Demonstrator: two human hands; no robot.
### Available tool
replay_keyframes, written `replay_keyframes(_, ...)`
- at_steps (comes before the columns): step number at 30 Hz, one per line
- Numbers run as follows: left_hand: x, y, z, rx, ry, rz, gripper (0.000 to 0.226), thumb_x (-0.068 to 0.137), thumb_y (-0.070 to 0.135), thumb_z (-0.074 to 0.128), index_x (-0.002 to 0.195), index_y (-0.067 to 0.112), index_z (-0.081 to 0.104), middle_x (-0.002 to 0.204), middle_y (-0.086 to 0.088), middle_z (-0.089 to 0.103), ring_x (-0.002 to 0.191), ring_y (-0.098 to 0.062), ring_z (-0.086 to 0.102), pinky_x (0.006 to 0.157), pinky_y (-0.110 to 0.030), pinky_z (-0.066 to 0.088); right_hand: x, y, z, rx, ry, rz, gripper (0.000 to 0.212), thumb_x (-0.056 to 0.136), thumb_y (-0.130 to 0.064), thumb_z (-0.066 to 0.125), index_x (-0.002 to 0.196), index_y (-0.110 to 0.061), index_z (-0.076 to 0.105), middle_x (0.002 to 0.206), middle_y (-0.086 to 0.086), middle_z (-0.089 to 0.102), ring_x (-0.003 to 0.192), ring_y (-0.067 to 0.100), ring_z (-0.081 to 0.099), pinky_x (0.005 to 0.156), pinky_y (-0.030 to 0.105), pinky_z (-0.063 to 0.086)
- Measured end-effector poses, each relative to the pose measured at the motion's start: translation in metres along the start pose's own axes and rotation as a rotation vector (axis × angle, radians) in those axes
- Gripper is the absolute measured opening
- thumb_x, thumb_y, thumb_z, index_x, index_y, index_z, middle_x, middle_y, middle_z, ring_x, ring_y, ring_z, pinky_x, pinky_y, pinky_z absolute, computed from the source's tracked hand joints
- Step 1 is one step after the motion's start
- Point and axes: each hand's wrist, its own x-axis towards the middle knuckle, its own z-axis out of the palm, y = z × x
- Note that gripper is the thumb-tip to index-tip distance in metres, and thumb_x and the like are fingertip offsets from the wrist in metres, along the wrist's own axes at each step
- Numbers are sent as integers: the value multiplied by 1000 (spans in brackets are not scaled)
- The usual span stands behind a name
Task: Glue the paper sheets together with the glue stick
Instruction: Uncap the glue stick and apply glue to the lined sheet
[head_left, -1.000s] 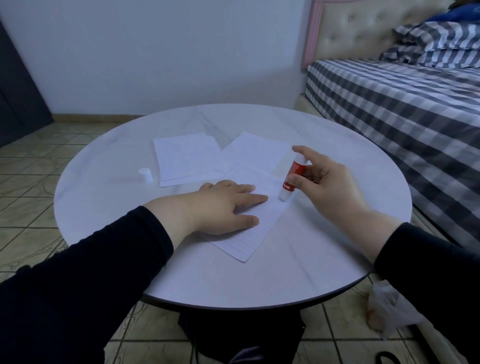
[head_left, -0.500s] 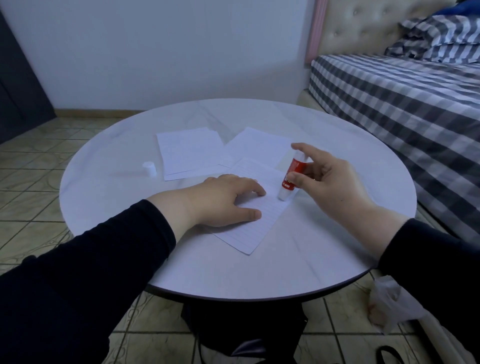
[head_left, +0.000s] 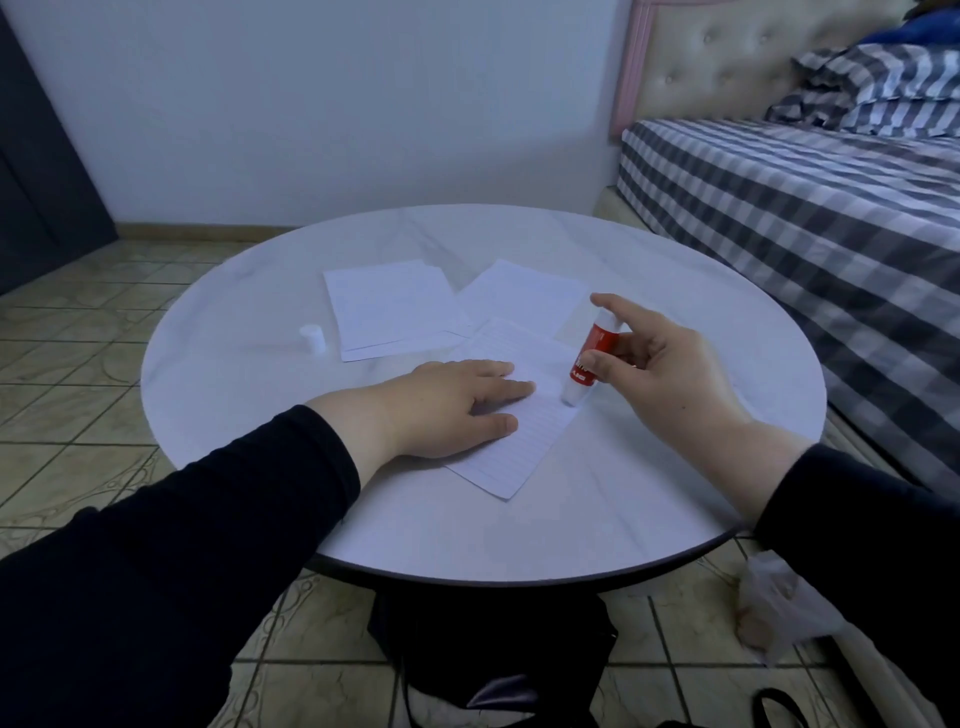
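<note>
We should keep our left hand (head_left: 457, 408) flat, fingers straight, pinning the lined sheet (head_left: 524, 441) near the middle of the round table (head_left: 649, 488) while our right hand (head_left: 670, 374) — fingers pinching the glue stick (head_left: 592, 358) — drags its tip along the sheet's right edge; since a moment ago the stick has shifted little

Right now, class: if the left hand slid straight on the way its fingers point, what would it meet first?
Probably the glue stick, whose lower end meets the lined sheet just beyond the left hand; depth is uncertain.
</note>
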Motion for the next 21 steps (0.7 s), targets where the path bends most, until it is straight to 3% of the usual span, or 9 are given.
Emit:
replay_keyframes(6,-1,-1,3,12,5,16,49,98,51,39,145,54,25,159,21,12,148,-3,5,121,-34,7,-10,-13,0,169,-23,-27,52,84,-8,73,121,-41,57,89,-3,75,88,11,71,91,25,53)
replay_keyframes(11,-3,0,6,-9,22,13,48,98,52,39,144,54,25,160,20,13,148,-4,5,121,-36,9,-19,-10,9,72,-66,-45,53,83,-13,74,116,-50,56,86,-1,74,84,9,70,91,31,53)
replay_keyframes(17,-15,1,2,-56,17,13,48,99,48,42,145,50,30,159,21,14,146,1,6,119,-26,5,-19,-17,9,92,-7,-18,51,85,-11,72,127,-35,57,93,-3,74,83,4,68,81,10,48)
replay_keyframes(21,-18,2,0,-67,-1,26,48,101,44,41,147,48,28,160,17,12,147,0,2,119,-25,0,-32,-26,19,102,-100,-68,50,84,-15,74,126,-37,58,89,-4,73,83,4,68,79,10,48)
